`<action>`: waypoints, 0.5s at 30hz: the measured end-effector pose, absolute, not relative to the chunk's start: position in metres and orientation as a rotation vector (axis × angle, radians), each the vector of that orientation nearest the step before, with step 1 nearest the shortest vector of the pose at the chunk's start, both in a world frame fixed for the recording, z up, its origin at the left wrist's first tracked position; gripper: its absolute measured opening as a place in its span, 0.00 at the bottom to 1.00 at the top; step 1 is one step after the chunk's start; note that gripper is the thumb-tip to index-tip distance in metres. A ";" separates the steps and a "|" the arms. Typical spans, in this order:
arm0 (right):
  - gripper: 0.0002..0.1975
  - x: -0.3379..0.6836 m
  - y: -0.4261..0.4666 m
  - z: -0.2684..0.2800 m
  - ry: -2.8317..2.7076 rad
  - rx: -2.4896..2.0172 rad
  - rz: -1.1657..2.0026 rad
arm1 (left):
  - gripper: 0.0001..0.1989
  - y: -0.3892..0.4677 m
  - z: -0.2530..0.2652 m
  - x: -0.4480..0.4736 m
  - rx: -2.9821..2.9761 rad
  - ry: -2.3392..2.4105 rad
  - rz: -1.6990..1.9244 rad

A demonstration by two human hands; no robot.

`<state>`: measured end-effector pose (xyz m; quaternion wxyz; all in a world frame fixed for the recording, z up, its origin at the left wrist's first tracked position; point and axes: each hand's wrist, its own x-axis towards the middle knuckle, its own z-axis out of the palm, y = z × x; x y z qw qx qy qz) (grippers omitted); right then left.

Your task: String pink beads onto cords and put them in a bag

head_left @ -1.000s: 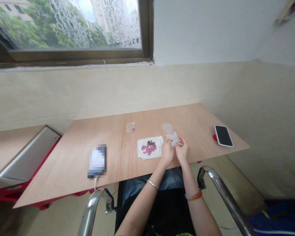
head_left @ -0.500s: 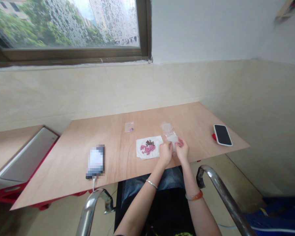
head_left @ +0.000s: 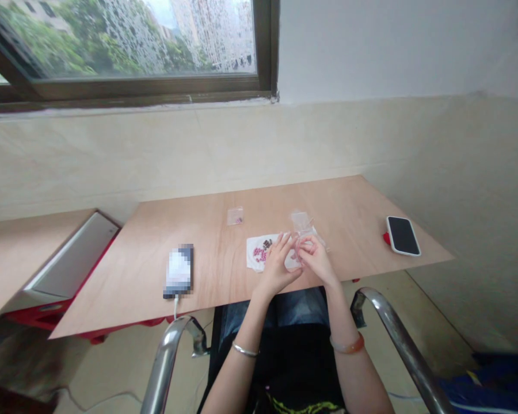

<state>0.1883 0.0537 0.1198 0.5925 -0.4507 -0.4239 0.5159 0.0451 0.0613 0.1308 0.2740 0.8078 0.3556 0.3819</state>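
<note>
A white paper sheet (head_left: 252,263) lies near the front of the table, with pink beads (head_left: 259,254) and small dark brown pieces (head_left: 267,244) on it. My left hand (head_left: 277,269) is over the sheet's right part, its fingers stretched out and apart, covering some of the beads. Beside it, my right hand (head_left: 316,259) is closed in a pinch at the sheet's right edge. What sits between its fingertips is too small and blurred to name. Clear plastic bags (head_left: 301,220) lie just beyond the right hand, partly hidden by it.
A small clear bag with a few purple bits (head_left: 235,216) lies farther back. On the left is a blurred-out device (head_left: 179,270) with a white cable. At the right rests a white-edged phone (head_left: 403,236) on something red. Metal armrests (head_left: 172,351) flank me below the table (head_left: 216,287).
My left hand has opened from a closed grip and spread over the beads. My right hand has shifted slightly left, towards the sheet. The camera view has turned a little left.
</note>
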 end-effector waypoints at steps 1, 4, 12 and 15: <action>0.14 0.185 0.053 0.124 -0.991 -1.027 1.225 | 0.35 0.062 0.131 0.041 2.122 0.951 1.023; 0.12 0.176 0.051 0.131 -1.024 -1.016 1.220 | 0.28 0.066 0.130 0.032 1.972 0.963 1.034; 0.09 0.172 0.053 0.129 -1.087 -1.089 1.182 | 0.30 0.064 0.133 0.021 1.913 0.989 1.083; 0.11 0.172 0.051 0.131 -1.083 -1.122 1.244 | 0.32 0.064 0.132 0.015 1.929 1.018 1.072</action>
